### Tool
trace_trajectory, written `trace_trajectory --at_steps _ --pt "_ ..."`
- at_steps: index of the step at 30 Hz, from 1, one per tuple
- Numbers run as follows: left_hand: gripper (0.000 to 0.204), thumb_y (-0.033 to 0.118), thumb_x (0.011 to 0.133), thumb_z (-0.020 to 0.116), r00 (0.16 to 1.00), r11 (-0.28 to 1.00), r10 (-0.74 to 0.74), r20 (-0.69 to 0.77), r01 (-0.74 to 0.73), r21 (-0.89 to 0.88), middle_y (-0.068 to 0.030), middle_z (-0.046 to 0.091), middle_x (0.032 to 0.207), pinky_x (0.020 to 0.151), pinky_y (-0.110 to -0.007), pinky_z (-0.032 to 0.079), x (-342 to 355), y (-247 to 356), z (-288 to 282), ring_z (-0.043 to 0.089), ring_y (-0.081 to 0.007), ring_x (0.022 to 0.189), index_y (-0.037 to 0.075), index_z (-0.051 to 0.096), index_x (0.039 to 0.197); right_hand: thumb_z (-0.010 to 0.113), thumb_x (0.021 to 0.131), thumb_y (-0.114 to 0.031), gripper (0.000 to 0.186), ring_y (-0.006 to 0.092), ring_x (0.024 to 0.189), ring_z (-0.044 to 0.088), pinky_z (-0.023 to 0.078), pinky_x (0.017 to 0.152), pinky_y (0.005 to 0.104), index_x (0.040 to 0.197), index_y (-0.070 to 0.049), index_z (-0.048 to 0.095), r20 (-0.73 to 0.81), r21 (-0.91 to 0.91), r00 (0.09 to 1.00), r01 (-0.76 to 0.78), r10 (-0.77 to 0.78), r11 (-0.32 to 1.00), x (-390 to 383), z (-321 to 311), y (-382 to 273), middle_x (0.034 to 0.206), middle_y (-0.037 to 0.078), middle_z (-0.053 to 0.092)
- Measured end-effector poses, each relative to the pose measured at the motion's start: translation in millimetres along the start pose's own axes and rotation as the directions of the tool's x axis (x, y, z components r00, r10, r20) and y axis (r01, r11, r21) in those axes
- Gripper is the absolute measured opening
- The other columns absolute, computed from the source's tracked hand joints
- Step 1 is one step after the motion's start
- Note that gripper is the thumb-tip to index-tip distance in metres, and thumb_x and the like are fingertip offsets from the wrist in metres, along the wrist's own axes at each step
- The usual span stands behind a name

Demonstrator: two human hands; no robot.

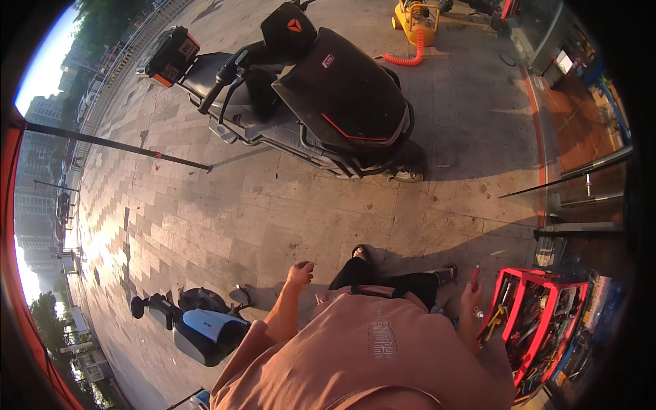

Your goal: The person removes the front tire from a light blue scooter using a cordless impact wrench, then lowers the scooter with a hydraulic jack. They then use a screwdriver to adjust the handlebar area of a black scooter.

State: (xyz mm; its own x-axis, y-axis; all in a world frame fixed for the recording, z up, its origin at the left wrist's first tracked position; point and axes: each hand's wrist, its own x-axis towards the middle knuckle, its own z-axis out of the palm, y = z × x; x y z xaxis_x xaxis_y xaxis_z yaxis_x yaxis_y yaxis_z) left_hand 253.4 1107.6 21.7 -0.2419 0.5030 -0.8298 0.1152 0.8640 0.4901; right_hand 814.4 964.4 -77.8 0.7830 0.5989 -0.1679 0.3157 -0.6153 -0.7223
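My right hand (470,299) is closed round a slim red tool (475,273) whose tip points away from me; its exact kind is too small to tell. Right beside that hand stands a red tool rack (517,301) filled with hand tools, among them a yellow-handled one (495,318). My left hand (300,273) hangs in front of my body with its fingers curled in. Whether anything small sits in those fingers is hidden. Ahead of me a large black scooter (342,89) stands on the paving, apart from both hands.
A blue and black scooter (212,328) is at the left. Behind the black scooter sits a yellow air compressor (418,20) with a coiled orange hose (406,60). A dark pole (123,143) crosses the left side. Glass doors (588,184) border the right.
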Motion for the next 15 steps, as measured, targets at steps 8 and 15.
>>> trace_trajectory --at_steps 8,15 --pt "0.042 0.028 0.09 0.059 0.968 0.882 0.188 -0.167 -0.241 -0.404 -0.0105 0.063 0.108 0.074 -0.03 0.05 39 105 -160 0.063 -0.0187 0.087 0.002 0.052 0.122 0.06 0.08 -0.016 0.042 0.0151 0.072 0.057 0.047 0.063 0.0296 0.116 0.004 0.051 0.674 0.209 0.727 -0.012 -0.135 0.978 -42 176 -287 0.089 0.011 0.059" --pt "0.042 0.027 0.091 0.058 0.889 0.803 0.408 -0.206 -0.457 -0.382 -0.0109 0.062 0.112 0.079 -0.03 0.05 108 218 -266 0.062 -0.0183 0.091 0.0 0.052 0.123 0.063 0.076 -0.016 0.04 0.0249 0.091 0.06 0.047 0.081 0.0346 0.11 0.002 0.056 0.746 0.199 0.546 0.363 -0.38 0.911 -88 333 -435 0.099 0.015 0.062"
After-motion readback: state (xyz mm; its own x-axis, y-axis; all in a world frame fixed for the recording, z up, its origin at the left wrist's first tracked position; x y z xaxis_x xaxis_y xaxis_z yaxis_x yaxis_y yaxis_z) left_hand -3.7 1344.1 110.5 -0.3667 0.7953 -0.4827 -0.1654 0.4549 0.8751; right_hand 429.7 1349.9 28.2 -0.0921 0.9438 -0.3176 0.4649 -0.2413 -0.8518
